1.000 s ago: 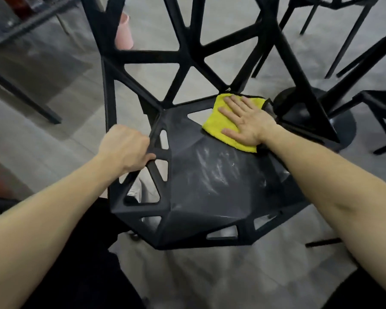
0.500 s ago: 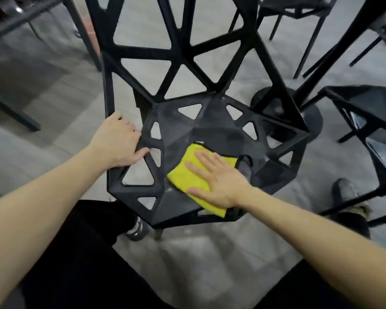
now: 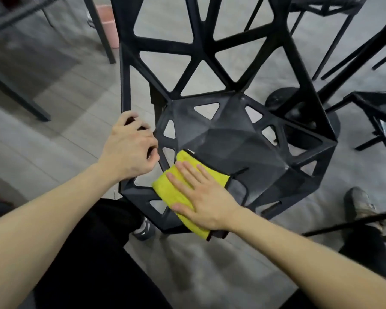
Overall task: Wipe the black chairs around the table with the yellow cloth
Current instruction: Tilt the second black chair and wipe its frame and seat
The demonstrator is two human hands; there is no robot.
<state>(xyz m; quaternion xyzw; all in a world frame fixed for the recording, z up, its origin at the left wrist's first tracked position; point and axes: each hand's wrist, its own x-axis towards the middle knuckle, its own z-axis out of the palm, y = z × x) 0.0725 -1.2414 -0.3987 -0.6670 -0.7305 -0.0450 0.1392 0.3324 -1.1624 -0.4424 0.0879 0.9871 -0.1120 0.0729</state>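
While the yellow cloth (image 3: pixel 178 192) is spread on the front-left corner of the seat of the black chair (image 3: pixel 239 139), at the edge nearest the person, it is pressed flat under the right hand (image 3: pixel 206 198), whose fingers are straight and slightly fanned across the fabric. Nothing is pinched there: the cloth is pinned by palm and fingers alone, and one folded end hangs just past the seat's front rim. The seat's left frame strut is held in the grip of the left hand (image 3: pixel 129 148), fingers curled round it, so the chair is braced against the push of the wipe.

For the step to be done well, even pressure should be kept through the whole palm, so that the cloth is carried along rather than slid over. The overhanging end is best drawn back onto the seat or wrapped over the rim, which probably wants wiping too. The triangular cut-outs are likely to snag the cloth's corners, so strokes should be run along the ribs. The backrest lattice appears not yet reached, and the bracing hold should be kept.

Another black chair (image 3: pixel 379 112) stands to the right, on the grey floor (image 3: pixel 54 141).
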